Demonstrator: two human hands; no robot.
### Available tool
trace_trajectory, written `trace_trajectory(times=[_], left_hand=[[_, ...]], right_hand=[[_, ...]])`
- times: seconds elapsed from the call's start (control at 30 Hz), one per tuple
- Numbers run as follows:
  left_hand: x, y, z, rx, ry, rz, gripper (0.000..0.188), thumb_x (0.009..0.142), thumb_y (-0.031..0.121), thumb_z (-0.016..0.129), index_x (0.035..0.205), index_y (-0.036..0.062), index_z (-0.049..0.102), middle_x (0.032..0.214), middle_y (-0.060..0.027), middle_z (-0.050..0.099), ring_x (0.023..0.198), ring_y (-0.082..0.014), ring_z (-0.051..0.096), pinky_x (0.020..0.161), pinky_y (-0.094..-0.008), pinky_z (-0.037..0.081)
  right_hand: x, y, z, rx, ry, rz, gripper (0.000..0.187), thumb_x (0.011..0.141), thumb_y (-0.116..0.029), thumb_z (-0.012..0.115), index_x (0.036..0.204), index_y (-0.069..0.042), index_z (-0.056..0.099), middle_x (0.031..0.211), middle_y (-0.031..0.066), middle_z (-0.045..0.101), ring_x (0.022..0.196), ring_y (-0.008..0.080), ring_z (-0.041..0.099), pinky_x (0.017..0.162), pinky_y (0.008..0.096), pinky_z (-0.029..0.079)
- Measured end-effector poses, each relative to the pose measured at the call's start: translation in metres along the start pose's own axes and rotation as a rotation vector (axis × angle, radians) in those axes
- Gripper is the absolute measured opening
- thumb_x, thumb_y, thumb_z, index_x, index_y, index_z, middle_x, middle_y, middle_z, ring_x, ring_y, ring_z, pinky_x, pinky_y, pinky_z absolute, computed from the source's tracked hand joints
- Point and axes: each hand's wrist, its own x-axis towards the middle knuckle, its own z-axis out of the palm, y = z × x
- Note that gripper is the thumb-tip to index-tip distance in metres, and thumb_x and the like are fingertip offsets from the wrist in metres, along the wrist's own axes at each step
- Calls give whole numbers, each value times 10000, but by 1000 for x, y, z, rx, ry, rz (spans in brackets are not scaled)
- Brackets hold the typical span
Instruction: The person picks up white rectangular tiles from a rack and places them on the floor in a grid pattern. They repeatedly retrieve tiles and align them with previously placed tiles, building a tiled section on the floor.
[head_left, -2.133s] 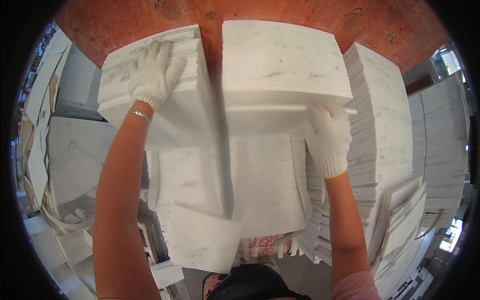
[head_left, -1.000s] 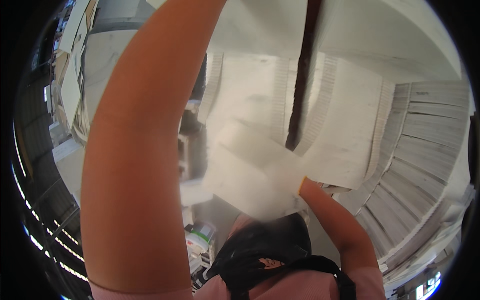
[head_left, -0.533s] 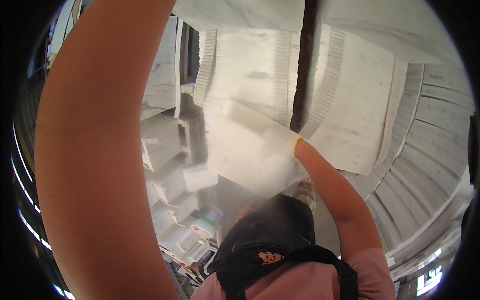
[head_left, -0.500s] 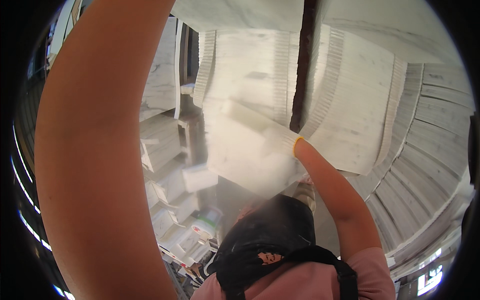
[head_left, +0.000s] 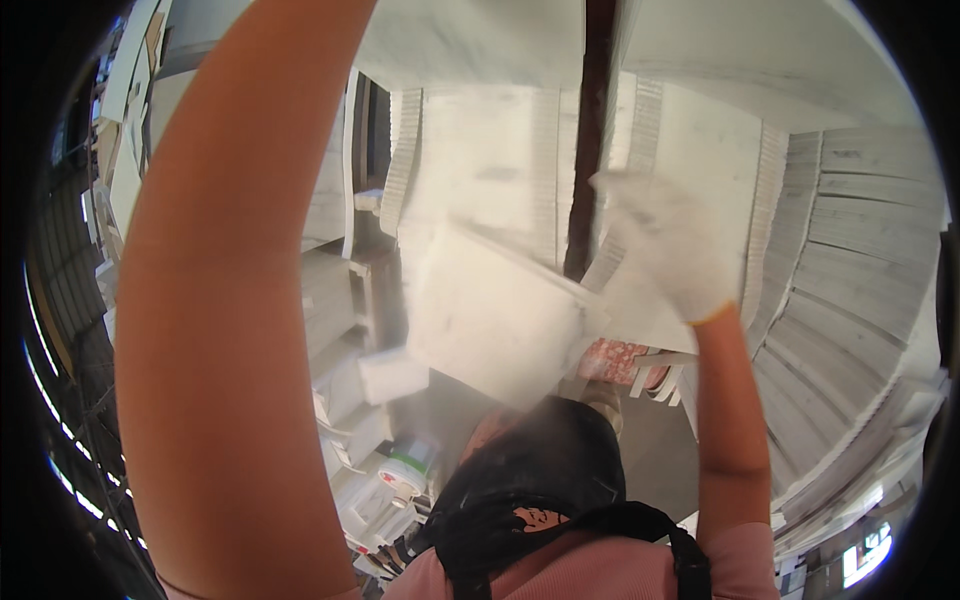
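My right hand (head_left: 668, 245), in a white glove with a yellow cuff, is raised over the right-hand stack of white slabs (head_left: 705, 130). Its fingers look stretched out toward the dark gap, though motion smears them, and nothing shows in its grip. A loose white slab (head_left: 490, 325) with a marbled look leans at a tilt in front of my black apron (head_left: 545, 455), its edge apart from the glove. Behind it stands another stack of white slabs (head_left: 475, 150). My left arm runs up past the top edge of the head view, so the left hand is out of sight.
A dark upright bar or gap (head_left: 592, 140) divides the two stacks. Rows of grey-white slabs (head_left: 850, 260) line the right side. At lower left are a white block (head_left: 393, 376), a white bucket with a green band (head_left: 407, 467) and more pale pieces. A reddish patterned piece (head_left: 612, 361) lies low behind.
My right hand has left the tilted slab's upper edge and moved right and up. The left arm has shifted slightly right. The view has moved a little.
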Motion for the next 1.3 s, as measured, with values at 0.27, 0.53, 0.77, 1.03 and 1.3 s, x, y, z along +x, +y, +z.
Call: trace_trajectory(times=[0.27, 0.53, 0.77, 1.03, 1.3], left_hand=[[4, 3, 12, 35, 143, -9, 596, 965, 474, 519, 1369, 36, 530, 1423, -225, 507, 1341, -421, 424, 1125, -521, 319], [14, 15, -5, 113, -24, -219, 698, 949, 610, 454, 1491, 170, 438, 1562, -99, 402, 1420, -341, 360, 1128, -565, 294], [11, 11, 2, 105, -3, -195, 694, 954, 604, 434, 1495, 170, 433, 1573, -114, 388, 1421, -347, 356, 1132, -576, 275], [10, 5, 7, 232, -22, -88, 666, 960, 575, 447, 1493, 176, 429, 1562, -107, 399, 1410, -327, 374, 1092, -567, 320], [11, 7, 7, 168, 36, -149, 645, 965, 571, 459, 1473, 174, 447, 1548, -80, 416, 1387, -292, 400, 1072, -542, 347]], right_hand=[[50, -37, -197, -701, 793, -344, 572, 773, -27, 683, 1335, -122, 628, 1377, 109, 599, 1287, 292, 549, 1065, 394, 462], [88, -19, -203, -870, 725, -456, 631, 677, 107, 633, 1289, -45, 600, 1278, 173, 588, 1188, 412, 527, 1005, 476, 452], [79, -8, -200, -735, 782, -568, 571, 670, 137, 595, 1216, -23, 649, 1142, 180, 634, 1041, 396, 595, 887, 436, 500], [55, -24, -201, -851, 635, -333, 376, 738, 66, 595, 1062, -91, 700, 1010, 121, 696, 967, 335, 658, 803, 438, 535], [35, -49, -200, -1092, -199, 278, 195, 888, -109, 552, 1010, -107, 704, 1013, 107, 709, 951, 301, 696, 799, 406, 563]])
